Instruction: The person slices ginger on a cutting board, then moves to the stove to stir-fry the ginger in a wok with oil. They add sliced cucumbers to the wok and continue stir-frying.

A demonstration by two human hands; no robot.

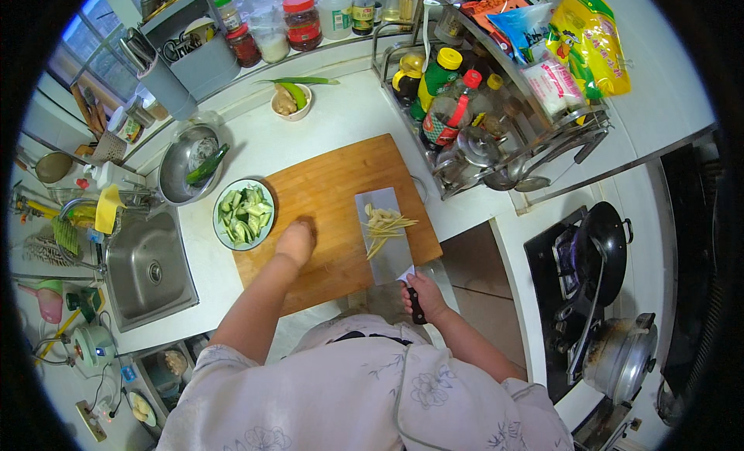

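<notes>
My right hand [427, 297] grips the black handle of a cleaver [381, 271]. Its broad blade is held flat over the right part of a wooden cutting board [331, 178]. On the blade lie pale slices [381, 214], perhaps garlic, and thin yellowish strips [383, 236] that look like ginger. My left hand [296, 243] is lowered to the board's left part with its fingers curled under; whatever may be in them is hidden. Just beyond that hand, a bowl of cut cucumber [244, 214] sits at the board's left edge.
A metal basin [168, 166] holding a whole cucumber [208, 165] stands behind the sink [152, 274]. At the back is a small bowl [305, 111] with ginger and a green pepper. A condiment rack [442, 178] borders the board's right; farther right, a wok [601, 259] rests on the stove.
</notes>
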